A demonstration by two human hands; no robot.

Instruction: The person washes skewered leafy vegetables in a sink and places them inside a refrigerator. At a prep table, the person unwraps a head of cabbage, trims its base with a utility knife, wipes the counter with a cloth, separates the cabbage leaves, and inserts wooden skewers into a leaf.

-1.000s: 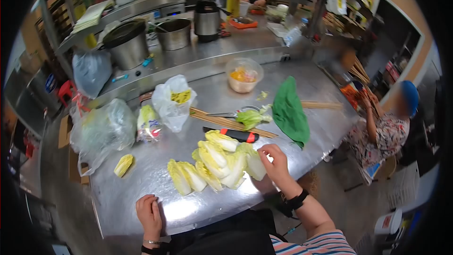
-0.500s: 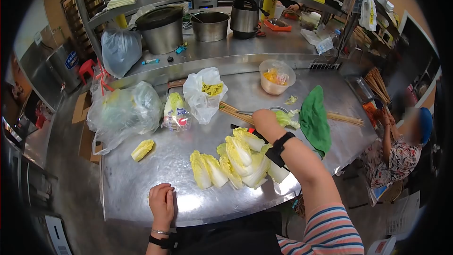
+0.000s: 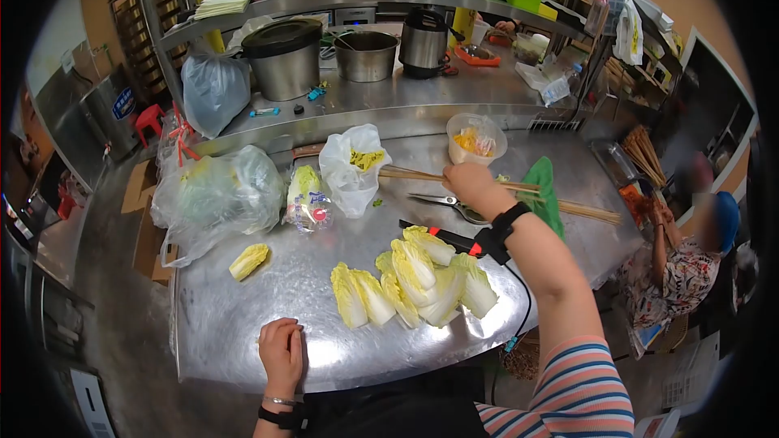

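My right hand [image 3: 471,186] is closed around a few thin bamboo skewers [image 3: 519,187], held above the steel table. Just below it lie scissors [image 3: 438,199], and a black-and-red tool [image 3: 442,237] rests under my wrist. Beside my forearm is a green cloth [image 3: 542,182], partly covered. Cut napa cabbage wedges [image 3: 418,280] are piled at the middle of the table. My left hand [image 3: 281,349] rests at the table's front edge, fingers curled together, with nothing visible in them. A single small cabbage piece [image 3: 249,261] lies beyond it.
More skewers [image 3: 588,211] lie on the right. Toward the back stand a bowl [image 3: 476,138], an opened white bag [image 3: 350,182], a wrapped cabbage [image 3: 308,203] and a large plastic bag [image 3: 219,203]. Pots [image 3: 365,55] line the raised shelf. A seated person [image 3: 690,268] works at right.
My right hand has moved slightly up and right, and skewers now stick out from both sides of it. The scissors and black-and-red tool are more exposed. My left hand stays in place.
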